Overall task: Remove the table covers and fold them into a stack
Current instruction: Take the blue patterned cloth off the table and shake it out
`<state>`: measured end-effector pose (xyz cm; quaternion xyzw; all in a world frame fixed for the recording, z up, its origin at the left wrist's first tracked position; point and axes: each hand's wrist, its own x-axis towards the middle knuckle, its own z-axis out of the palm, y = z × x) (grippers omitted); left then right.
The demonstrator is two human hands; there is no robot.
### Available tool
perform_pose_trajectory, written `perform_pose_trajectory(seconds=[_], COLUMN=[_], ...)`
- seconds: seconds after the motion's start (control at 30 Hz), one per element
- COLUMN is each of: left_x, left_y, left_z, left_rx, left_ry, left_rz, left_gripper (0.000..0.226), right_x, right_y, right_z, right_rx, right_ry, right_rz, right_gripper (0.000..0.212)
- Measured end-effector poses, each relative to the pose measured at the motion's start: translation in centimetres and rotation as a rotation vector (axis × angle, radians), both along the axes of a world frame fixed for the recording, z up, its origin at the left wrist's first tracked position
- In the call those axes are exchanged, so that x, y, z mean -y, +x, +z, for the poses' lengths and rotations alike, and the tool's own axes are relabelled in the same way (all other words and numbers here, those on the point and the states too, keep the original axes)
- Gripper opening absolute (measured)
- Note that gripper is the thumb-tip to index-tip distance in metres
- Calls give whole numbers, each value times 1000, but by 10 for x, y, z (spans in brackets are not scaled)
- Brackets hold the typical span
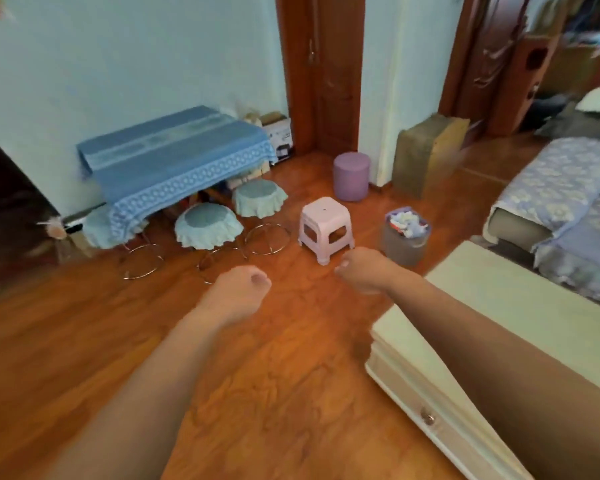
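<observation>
Both arms reach forward over the wooden floor (84,341). The left hand (238,289) has its fingers curled into a loose fist and holds nothing; it touches nothing. The right hand (361,268) is likewise curled, fingers tucked under, with nothing in it, and hangs in the air above the floor just near the pink stool (324,226).

Right of that stool stands a grey bin (404,249), full to the rim with crumpled paper and wrappers.

The blue cover (177,157) still lies spread over the bench at the far left against the wall, its patterned edge hanging down the near side. Three round stools with pale green frilled covers (207,228) stand at the near edge of the bench, one partly under the hanging cloth. A purple pouf (351,176) sits farther back by the door frame. A cream cabinet (499,306) is at the near right, under the right forearm, and a bed (561,188) lies beyond it at the far right.
</observation>
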<state>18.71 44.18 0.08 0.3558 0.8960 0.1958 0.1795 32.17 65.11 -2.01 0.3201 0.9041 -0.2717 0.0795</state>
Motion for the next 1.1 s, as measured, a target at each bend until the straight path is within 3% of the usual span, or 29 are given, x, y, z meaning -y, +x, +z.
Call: perform_pose_trajectory(seconds=[0.13,0.4,0.5,0.7,0.9,1.1], left_x=[28,57,86,141,181,187], left_y=[-90,-287,-363,-496,-648,-807], left_z=[12,-13,-9,3,-28,-34], left_rx=[-20,95,105,114,184,237], left_ry=[52,65,46,148,197,215], left_rz=[117,352,517,771,807,697], left_gripper=[26,27,25,22,18,11], right_x=[0,-8,11,74,113,113], right_y=[-102,-341,-442,-624,-780,-904], right_z=[27,8,19,52,23,-10], right_rx=[-78,-77,-75,-163,-147,-119], right_ry=[-42,-88,-116,-228,-282,-358], right_rz=[-36,140,294,335,339,129], right_gripper=[36,29,26,25,28,34])
